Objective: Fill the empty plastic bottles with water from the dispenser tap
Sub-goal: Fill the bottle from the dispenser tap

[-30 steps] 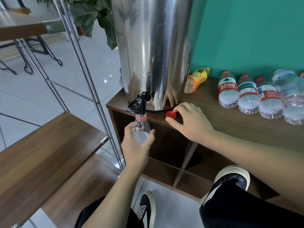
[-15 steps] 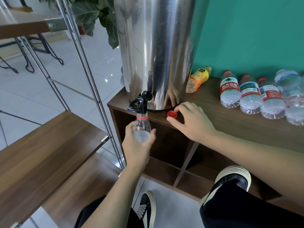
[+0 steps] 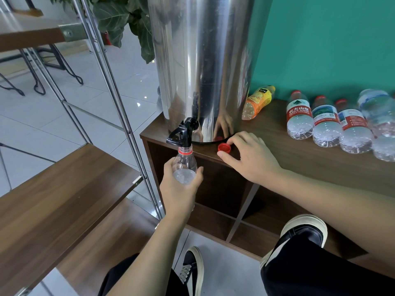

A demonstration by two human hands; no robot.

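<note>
**One bottle at the tap, more waiting**

The left hand (image 3: 178, 189) wraps its grip round a bottle (image 3: 184, 165) held under the black tap (image 3: 181, 134) (water partway up). The right hand (image 3: 249, 155), fingers loose, touches the red cap (image 3: 224, 148) on the table (image 3: 299, 159). The lying bottles (image 3: 327, 124) look unfilled.

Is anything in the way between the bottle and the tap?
No, nothing visible. The left hand holds the bottle with its open neck right under the black tap. The red cap lies off to the side, by the right hand.

Teal wall (image 3: 320, 39), white tiled floor (image 3: 53, 116)
</note>
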